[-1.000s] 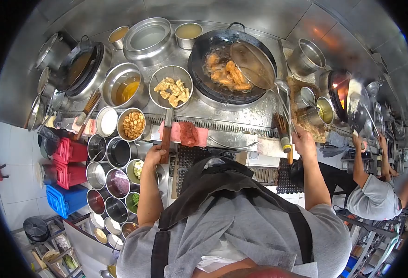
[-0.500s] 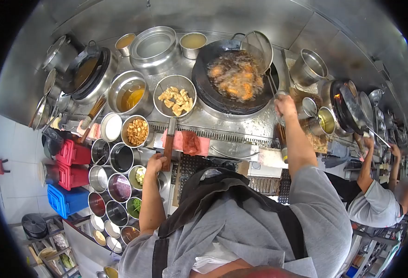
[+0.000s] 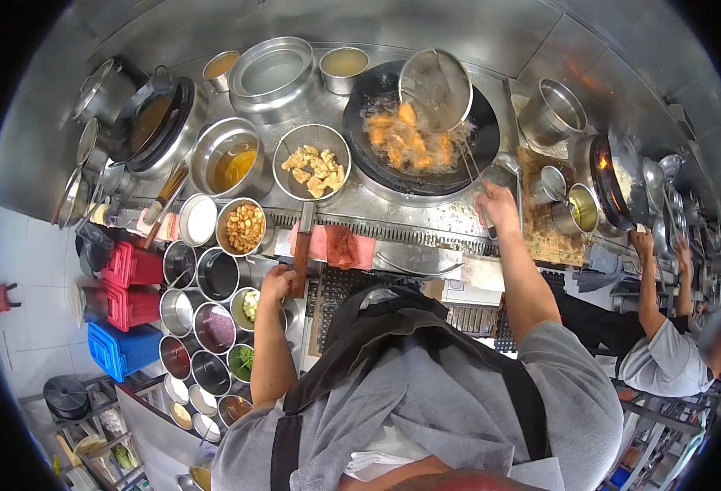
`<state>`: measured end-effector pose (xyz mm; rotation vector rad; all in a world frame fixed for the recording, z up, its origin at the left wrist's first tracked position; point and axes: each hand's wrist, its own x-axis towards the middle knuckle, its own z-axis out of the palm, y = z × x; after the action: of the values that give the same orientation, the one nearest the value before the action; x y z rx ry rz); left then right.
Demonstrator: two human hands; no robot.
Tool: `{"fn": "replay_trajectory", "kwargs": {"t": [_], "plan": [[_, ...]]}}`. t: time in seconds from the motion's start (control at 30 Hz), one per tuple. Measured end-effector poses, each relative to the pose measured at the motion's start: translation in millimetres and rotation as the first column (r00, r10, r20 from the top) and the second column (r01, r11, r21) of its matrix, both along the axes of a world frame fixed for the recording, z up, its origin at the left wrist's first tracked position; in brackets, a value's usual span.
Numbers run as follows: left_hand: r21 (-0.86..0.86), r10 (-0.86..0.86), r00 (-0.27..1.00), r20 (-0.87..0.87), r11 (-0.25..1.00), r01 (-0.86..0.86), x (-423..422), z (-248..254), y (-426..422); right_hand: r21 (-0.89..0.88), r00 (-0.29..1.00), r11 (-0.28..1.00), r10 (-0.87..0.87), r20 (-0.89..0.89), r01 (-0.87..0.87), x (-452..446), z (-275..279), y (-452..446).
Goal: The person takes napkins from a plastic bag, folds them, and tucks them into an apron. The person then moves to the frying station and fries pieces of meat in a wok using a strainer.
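At the person's ten o'clock, the left hand point(image 3: 277, 286) touches a strainer's wooden handle point(image 3: 301, 258); whether it wraps round, I can't tell. At one, the right hand point(image 3: 498, 206) clasps a mesh skimmer point(image 3: 434, 82), tilted by browned pieces point(image 3: 396, 157) in the wok point(image 3: 485, 123) at twelve. The skimmer looks light and stiff, perhaps oil-slick; best gripped well back.
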<state>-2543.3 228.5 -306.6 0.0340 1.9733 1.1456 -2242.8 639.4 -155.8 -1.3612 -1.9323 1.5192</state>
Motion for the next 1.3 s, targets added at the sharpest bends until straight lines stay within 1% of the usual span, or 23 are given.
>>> {"fn": "replay_trajectory", "kwargs": {"t": [0.13,0.23,0.3,0.4,0.47,0.5,0.53,0.6,0.67,0.7,0.73,0.77,0.8,0.83,0.9,0.93,1.0,1.03,1.07,1.13,1.2,1.27,1.3], "plan": [[-0.029,-0.037,0.994,0.101,0.999,0.040,-9,-2,6,0.064,0.995,0.994,0.081,0.051,-0.084,18,11,4],[0.019,-0.038,0.974,0.222,0.999,0.034,-8,4,13,-0.001,0.998,0.998,0.067,0.005,-0.067,24,13,5],[0.046,-0.024,0.953,0.302,0.999,0.011,-3,19,21,-0.063,0.991,0.997,-0.048,-0.121,0.041,35,4,18],[0.158,-0.013,0.902,0.432,0.986,-0.061,4,24,25,-0.003,0.981,0.990,-0.139,-0.139,0.140,45,32,40],[0.274,-0.084,0.928,0.363,0.961,-0.021,3,18,24,0.313,0.981,0.936,-0.185,0.051,0.160,40,50,54],[0.315,-0.078,0.933,0.351,0.948,-0.039,5,18,22,0.454,0.977,0.887,-0.162,0.139,0.082,46,35,78],[0.354,-0.084,0.938,0.335,0.934,-0.043,6,20,21,0.452,0.980,0.891,-0.132,0.147,0.052,48,24,93],[0.401,-0.138,0.940,0.312,0.916,0.002,11,23,20,0.849,0.854,0.472,-0.313,0.415,-0.240,45,-5,127],[0.382,-0.104,0.955,0.277,0.924,-0.010,27,50,25,0.653,0.742,0.715,-0.292,0.603,-0.249,57,-56,190],[0.371,-0.066,0.965,0.255,0.928,-0.035,37,66,27,0.543,0.764,0.807,-0.194,0.615,-0.232,50,-29,176],[0.389,-0.049,0.966,0.254,0.920,-0.055,46,76,26,0.477,0.873,0.879,-0.217,0.437,-0.021,33,11,139],[0.379,-0.019,0.965,0.263,0.921,-0.085,57,89,25,0.548,0.801,0.821,-0.215,0.558,-0.162,37,5,152],[0.369,0.015,0.962,0.273,0.922,-0.119,68,102,24,0.711,0.866,0.680,-0.234,0.441,-0.178,46,-7,158],[0.391,0.035,0.962,0.271,0.909,-0.144,81,118,26,0.702,0.900,0.702,-0.223,0.375,-0.118,48,-3,153],[0.388,0.079,0.957,0.278,0.902,-0.187,106,128,24,0.762,0.892,0.606,-0.183,0.414,-0.229,60,-18,159],[0.376,0.158,0.937,0.312,0.885,-0.275,124,140,24,0.772,0.939,0.610,-0.132,0.319,-0.177,62,-22,155],[0.339,0.260,0.915,0.310,0.868,-0.362,159,161,19,0.809,0.963,0.536,0.022,0.269,-0.239,70,-37,146],[0.365,0.294,0.898,0.326,0.837,-0.407,178,162,13,0.766,0.916,0.543,0.016,0.400,-0.344,71,-33,132],[0.390,0.333,0.878,0.344,0.800,-0.456,197,162,4,0.766,0.916,0.519,0.094,0.390,-0.379,70,-33,119],[0.465,0.302,0.872,0.386,0.753,-0.466,232,161,-21,0.720,0.833,0.459,0.089,0.546,-0.521,75,-35,104],[0.510,0.377,0.845,0.378,0.677,-0.531,271,163,-41,0.802,0.865,0.325,0.208,0.457,-0.502,84,-64,116],[0.554,0.486,0.782,0.390,0.554,-0.621,314,166,-68,0.665,0.727,0.345,0.079,0.682,-0.662,72,-42,103],[0.597,0.500,0.772,0.394,0.500,-0.628,334,165,-78,0.774,0.807,0.231,0.209,0.552,-0.589,70,-41,95]]}}
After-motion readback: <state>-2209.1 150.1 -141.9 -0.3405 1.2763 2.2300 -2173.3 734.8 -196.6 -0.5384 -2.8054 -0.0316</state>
